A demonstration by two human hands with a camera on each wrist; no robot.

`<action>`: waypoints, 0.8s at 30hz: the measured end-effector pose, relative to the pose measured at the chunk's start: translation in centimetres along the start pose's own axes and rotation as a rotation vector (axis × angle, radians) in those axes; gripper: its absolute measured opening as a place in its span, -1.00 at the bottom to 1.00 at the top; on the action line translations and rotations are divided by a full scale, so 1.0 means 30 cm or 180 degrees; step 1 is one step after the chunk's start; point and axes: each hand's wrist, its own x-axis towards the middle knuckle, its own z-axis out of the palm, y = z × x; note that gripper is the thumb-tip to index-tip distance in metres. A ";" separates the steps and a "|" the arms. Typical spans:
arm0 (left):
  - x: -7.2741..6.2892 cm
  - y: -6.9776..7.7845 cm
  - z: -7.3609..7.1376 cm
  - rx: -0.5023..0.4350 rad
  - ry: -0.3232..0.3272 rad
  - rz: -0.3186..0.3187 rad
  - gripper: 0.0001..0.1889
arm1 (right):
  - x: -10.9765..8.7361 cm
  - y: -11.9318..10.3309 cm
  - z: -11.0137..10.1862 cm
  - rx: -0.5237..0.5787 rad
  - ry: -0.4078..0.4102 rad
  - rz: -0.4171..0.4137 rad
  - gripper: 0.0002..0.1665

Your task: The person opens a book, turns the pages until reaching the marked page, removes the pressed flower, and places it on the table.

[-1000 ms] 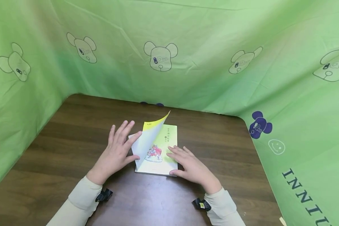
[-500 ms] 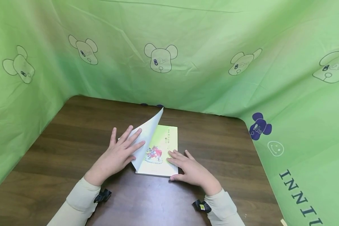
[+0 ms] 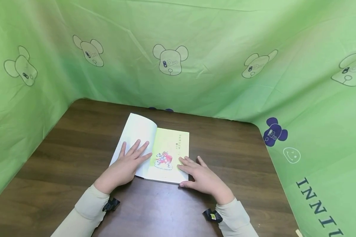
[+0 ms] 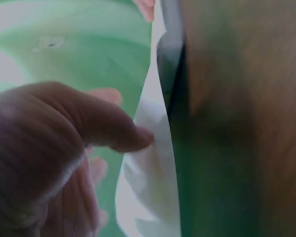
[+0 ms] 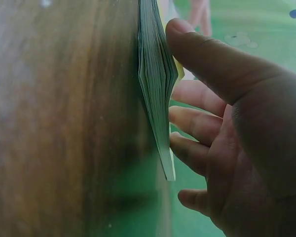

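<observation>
Paperback book lies opened on the brown wooden desk, in front of the person. The left hand is relaxed, with its fingers spread over the white left leaf, which curves near the fold. The right hand is also not clenched; its extended fingers touch the right edge of the page that carries a small coloured picture. Behind the desk hangs a green cloth with cartoon animal heads.
</observation>
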 end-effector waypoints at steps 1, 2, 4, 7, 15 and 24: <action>0.002 0.003 0.007 -0.0025 -0.0056 -0.0023 -0.29 | -0.001 0.000 -0.002 0.0006 -0.0003 0.0005 -0.13; 0.004 0.007 0.011 -0.0059 -0.0103 -0.0050 -0.31 | -0.001 0.000 -0.002 0.0002 -0.0001 -0.0001 -0.14; 0.006 0.015 0.017 -0.0122 -0.0188 -0.0119 -0.34 | -0.001 0.001 -0.002 -0.0018 0.0011 -0.0035 -0.19; 0.005 0.025 0.018 -0.0212 -0.0225 -0.0233 -0.38 | -0.002 0.002 -0.003 -0.0093 0.0076 -0.0153 -0.34; 0.006 0.035 0.023 -0.0443 -0.0174 -0.0459 -0.55 | -0.006 -0.011 -0.016 -0.0466 0.0236 -0.0446 -0.78; 0.025 0.072 0.032 -0.0541 -0.0216 -0.0605 -0.11 | 0.010 -0.012 -0.009 -0.0453 0.0671 -0.0490 -0.92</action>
